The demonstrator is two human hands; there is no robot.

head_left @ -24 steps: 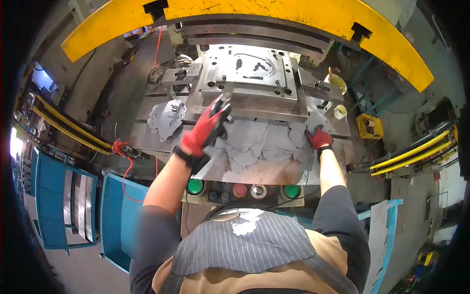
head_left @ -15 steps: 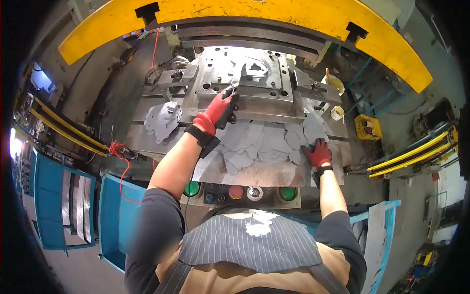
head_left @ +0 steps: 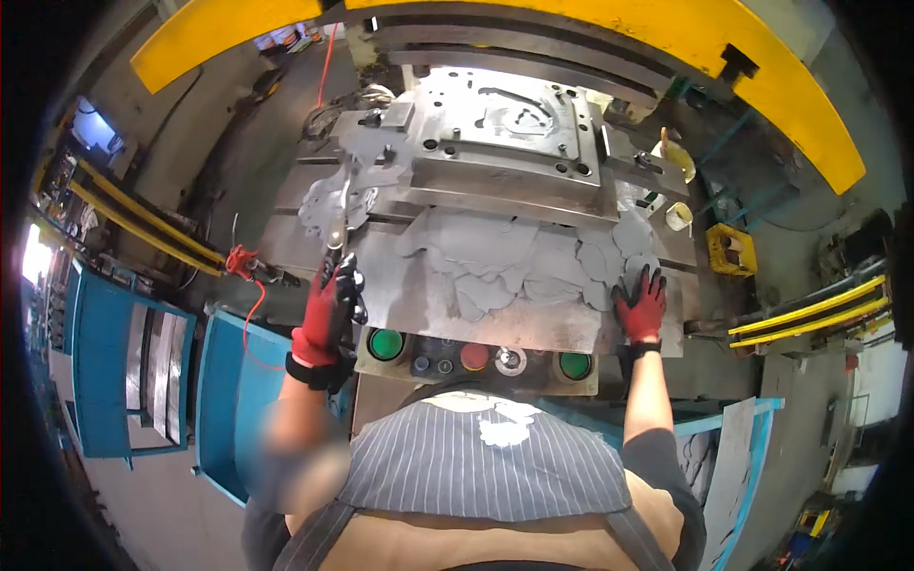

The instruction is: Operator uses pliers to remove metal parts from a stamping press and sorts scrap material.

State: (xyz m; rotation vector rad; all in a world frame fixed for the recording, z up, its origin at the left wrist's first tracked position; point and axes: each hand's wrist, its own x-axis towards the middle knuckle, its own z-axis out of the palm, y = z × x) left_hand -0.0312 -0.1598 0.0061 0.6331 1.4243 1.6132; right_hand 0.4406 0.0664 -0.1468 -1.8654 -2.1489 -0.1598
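My left hand (head_left: 327, 309), in a red and black glove, is closed around a slim metal tong-like tool (head_left: 338, 228). The tool's far end meets a thin grey metal piece (head_left: 376, 173) over the left side of the press table; whether its tip grips that piece is unclear. Beneath lies a small stack of cut metal parts (head_left: 319, 211). My right hand (head_left: 641, 303), gloved alike, lies with its fingers spread near the right front of the table, at the edge of a spread of flat grey metal pieces (head_left: 486, 262). It holds nothing that I can see.
Beyond the pieces stands a steel die block (head_left: 514, 181) with a cut outline on top. A yellow press beam (head_left: 571, 17) arches above. Green and red buttons (head_left: 474, 357) line the front panel. A blue bin (head_left: 224, 400) stands left, a yellow crate (head_left: 731, 249) right.
My left hand has drawn back from the die toward the left front, with the tool. The grey piece has left the die top for the left side. My right hand has barely shifted.
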